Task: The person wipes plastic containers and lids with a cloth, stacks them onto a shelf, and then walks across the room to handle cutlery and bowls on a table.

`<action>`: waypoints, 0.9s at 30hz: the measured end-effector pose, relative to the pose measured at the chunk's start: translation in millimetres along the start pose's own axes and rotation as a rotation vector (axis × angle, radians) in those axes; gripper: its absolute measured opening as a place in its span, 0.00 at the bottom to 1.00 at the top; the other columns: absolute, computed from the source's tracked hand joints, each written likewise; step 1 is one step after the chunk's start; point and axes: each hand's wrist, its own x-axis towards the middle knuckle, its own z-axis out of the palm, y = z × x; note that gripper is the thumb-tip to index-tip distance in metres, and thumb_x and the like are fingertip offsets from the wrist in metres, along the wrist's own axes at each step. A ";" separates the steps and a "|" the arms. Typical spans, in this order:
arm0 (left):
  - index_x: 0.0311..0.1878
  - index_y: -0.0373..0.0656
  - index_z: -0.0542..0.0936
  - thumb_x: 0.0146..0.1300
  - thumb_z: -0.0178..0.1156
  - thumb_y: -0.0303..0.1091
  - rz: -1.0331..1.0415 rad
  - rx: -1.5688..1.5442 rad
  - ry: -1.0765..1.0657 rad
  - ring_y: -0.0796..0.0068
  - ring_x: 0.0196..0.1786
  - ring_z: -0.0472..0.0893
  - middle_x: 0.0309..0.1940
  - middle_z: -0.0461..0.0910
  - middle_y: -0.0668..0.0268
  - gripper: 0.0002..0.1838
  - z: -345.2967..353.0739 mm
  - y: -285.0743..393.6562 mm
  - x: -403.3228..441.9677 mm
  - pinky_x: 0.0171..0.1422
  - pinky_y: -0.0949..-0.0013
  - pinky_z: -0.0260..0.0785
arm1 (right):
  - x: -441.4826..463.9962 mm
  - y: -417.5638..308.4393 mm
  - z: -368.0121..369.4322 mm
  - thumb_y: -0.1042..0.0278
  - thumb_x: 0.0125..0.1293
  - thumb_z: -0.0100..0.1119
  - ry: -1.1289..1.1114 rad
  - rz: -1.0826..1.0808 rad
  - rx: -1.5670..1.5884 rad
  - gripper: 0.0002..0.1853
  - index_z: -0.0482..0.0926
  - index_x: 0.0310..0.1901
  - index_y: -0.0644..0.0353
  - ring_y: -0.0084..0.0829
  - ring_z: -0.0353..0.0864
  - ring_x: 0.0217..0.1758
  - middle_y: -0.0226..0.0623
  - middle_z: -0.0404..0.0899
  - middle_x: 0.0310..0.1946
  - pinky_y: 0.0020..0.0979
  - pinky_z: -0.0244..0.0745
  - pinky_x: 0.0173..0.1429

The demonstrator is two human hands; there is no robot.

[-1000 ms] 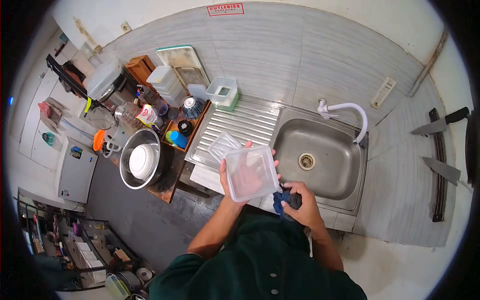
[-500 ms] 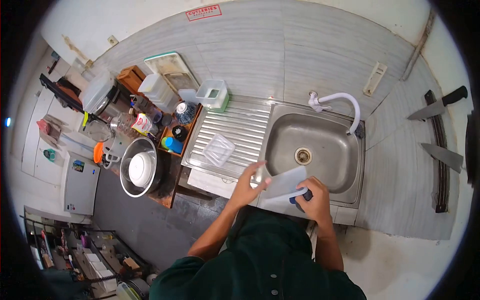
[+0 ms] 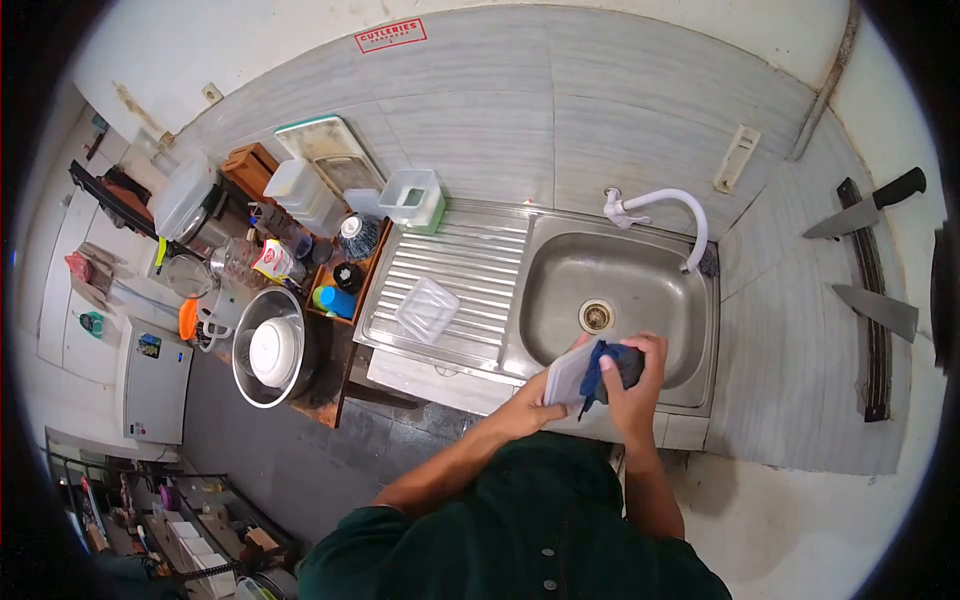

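Observation:
Over the front edge of the sink, my left hand point(image 3: 532, 405) grips a clear plastic container point(image 3: 566, 376), which is tilted on its side. My right hand point(image 3: 636, 385) is closed on a dark blue and grey cloth point(image 3: 598, 372) and holds it against the container's right side. The fingers of my left hand behind the container are mostly hidden. A clear plastic lid point(image 3: 428, 310) lies on the ribbed drainboard point(image 3: 470, 243), left of the sink basin point(image 3: 640, 285).
A white faucet point(image 3: 665, 198) arches over the basin. Knives point(image 3: 876, 310) hang on the right wall. Left of the drainboard stand a green-based container point(image 3: 412, 200), a wooden tray with a blue cup point(image 3: 338, 302), and a metal bowl point(image 3: 240, 350) holding white bowls.
My left hand let go of the container, then took hold of it again. The container has turned on its side and moved right, and the cloth now presses against it. The view has shifted slightly.

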 end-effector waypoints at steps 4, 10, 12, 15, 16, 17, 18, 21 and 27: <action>0.90 0.48 0.47 0.59 0.60 0.11 0.037 -0.167 0.045 0.67 0.80 0.66 0.84 0.60 0.60 0.57 1.4 -14.5 -1.4 0.82 0.63 0.61 | -10.1 0.5 32.5 0.68 0.65 0.74 0.147 -0.017 -0.037 0.17 0.80 0.53 0.61 0.48 0.78 0.57 0.48 0.78 0.52 0.45 0.72 0.66; 0.89 0.47 0.50 0.62 0.61 0.13 0.201 -0.219 0.164 0.71 0.76 0.69 0.79 0.66 0.65 0.53 3.3 10.2 -6.4 0.81 0.66 0.61 | -20.2 -15.3 55.4 0.68 0.59 0.78 -0.025 -0.463 -0.073 0.22 0.87 0.56 0.53 0.47 0.78 0.55 0.42 0.79 0.54 0.47 0.73 0.63; 0.90 0.49 0.48 0.51 0.56 0.08 0.086 -0.305 0.185 0.69 0.80 0.67 0.81 0.64 0.63 0.60 -2.5 12.4 -16.2 0.82 0.66 0.59 | -3.6 -1.0 50.2 0.78 0.56 0.76 0.020 -0.662 -0.179 0.23 0.87 0.55 0.54 0.46 0.78 0.52 0.43 0.77 0.54 0.44 0.78 0.55; 0.90 0.49 0.48 0.47 0.52 0.06 0.176 -0.351 0.224 0.68 0.81 0.66 0.81 0.65 0.63 0.62 3.2 19.1 -23.1 0.82 0.65 0.60 | 21.8 -9.7 48.6 0.83 0.55 0.75 0.147 -0.423 -0.153 0.21 0.89 0.53 0.58 0.41 0.82 0.47 0.41 0.78 0.48 0.37 0.79 0.49; 0.90 0.49 0.48 0.47 0.52 0.06 0.176 -0.354 0.217 0.68 0.81 0.66 0.81 0.65 0.63 0.62 4.8 20.2 -23.5 0.82 0.65 0.60 | 26.5 -13.8 49.7 0.83 0.58 0.74 0.177 -0.349 -0.115 0.18 0.89 0.51 0.61 0.41 0.83 0.44 0.41 0.80 0.45 0.37 0.79 0.49; 0.90 0.49 0.49 0.48 0.53 0.06 0.186 -0.381 0.221 0.68 0.81 0.66 0.79 0.66 0.63 0.61 6.4 20.7 -23.4 0.82 0.64 0.60 | 28.5 -16.2 52.6 0.83 0.58 0.74 0.179 -0.351 -0.121 0.18 0.89 0.51 0.61 0.41 0.83 0.44 0.41 0.80 0.45 0.37 0.79 0.49; 0.90 0.48 0.50 0.49 0.54 0.07 0.197 -0.409 0.227 0.68 0.82 0.65 0.78 0.67 0.64 0.61 7.4 20.3 -23.9 0.82 0.63 0.61 | 29.1 -19.1 56.7 0.81 0.56 0.76 0.208 -0.289 -0.099 0.19 0.89 0.51 0.60 0.41 0.82 0.43 0.40 0.79 0.43 0.38 0.79 0.47; 0.88 0.46 0.53 0.51 0.54 0.06 0.083 -0.288 0.274 0.68 0.80 0.68 0.77 0.68 0.64 0.57 -6.1 4.8 -26.2 0.79 0.63 0.64 | 17.2 -39.5 71.0 0.80 0.55 0.79 0.142 -0.273 -0.054 0.19 0.91 0.50 0.58 0.39 0.82 0.40 0.38 0.79 0.39 0.37 0.78 0.45; 0.87 0.45 0.54 0.54 0.53 0.05 0.065 -0.291 0.219 0.68 0.76 0.73 0.75 0.68 0.64 0.54 -16.1 -8.6 -32.7 0.77 0.67 0.66 | 15.7 -46.9 68.9 0.77 0.41 0.82 -0.145 -0.689 0.054 0.26 0.93 0.48 0.57 0.38 0.80 0.38 0.34 0.82 0.38 0.36 0.77 0.43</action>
